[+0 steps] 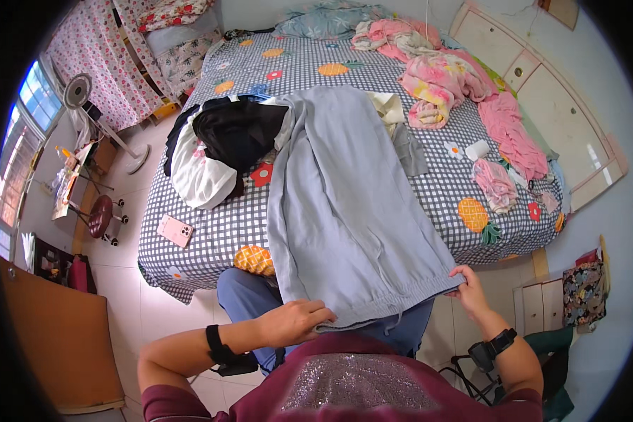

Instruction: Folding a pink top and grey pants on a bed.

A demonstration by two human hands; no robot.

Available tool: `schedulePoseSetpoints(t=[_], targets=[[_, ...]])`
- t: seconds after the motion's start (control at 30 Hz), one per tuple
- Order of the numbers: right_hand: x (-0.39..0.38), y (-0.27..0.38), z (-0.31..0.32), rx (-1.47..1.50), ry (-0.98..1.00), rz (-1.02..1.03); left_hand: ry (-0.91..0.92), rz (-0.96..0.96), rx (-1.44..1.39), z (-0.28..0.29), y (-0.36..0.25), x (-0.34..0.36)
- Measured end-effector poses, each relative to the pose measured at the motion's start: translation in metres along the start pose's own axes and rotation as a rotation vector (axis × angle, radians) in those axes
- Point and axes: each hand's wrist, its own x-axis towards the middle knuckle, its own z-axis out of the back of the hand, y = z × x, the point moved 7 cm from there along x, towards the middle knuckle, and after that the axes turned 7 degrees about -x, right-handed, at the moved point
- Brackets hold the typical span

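A pair of light grey-blue pants [352,204] lies spread over the bed, its elastic drawstring waistband toward me and hanging past the bed's near edge. My left hand [297,321] is closed on the left end of the waistband. At the right end, my right hand [469,290] pinches the waistband's corner between thumb and fingers. Left of the pants is a heap of black clothing [235,130] and a white garment [202,179]. A beige and grey garment [406,144] shows partly from under the pants' right side.
The bed [218,243] has a checked sheet with pineapples. A pink phone [175,231] lies at its near left. Pink bedding [446,77] and a white roll [477,150] are on the right. A standing fan [77,91] and a stool [101,214] stand on the left floor.
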Motion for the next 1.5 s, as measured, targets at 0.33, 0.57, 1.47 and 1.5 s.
schedulePoseSetpoints(t=[0.33,0.57,1.47,1.5], targets=[[-0.014,0.002,-0.001,0.578,-0.076,-0.067,0.091,0.093,-0.344,-0.036,0.011,0.017],[-0.013,0.024,0.031,0.249,-0.545,0.115,-0.012,-0.012,-0.366,-0.019,0.002,0.017],[0.039,0.169,-0.023,-0.023,-0.411,0.421,-0.703,0.176,-1.029,0.07,0.062,0.044],[0.051,0.155,-0.007,0.139,-0.433,0.286,-0.784,0.422,-1.106,0.055,0.091,0.031]])
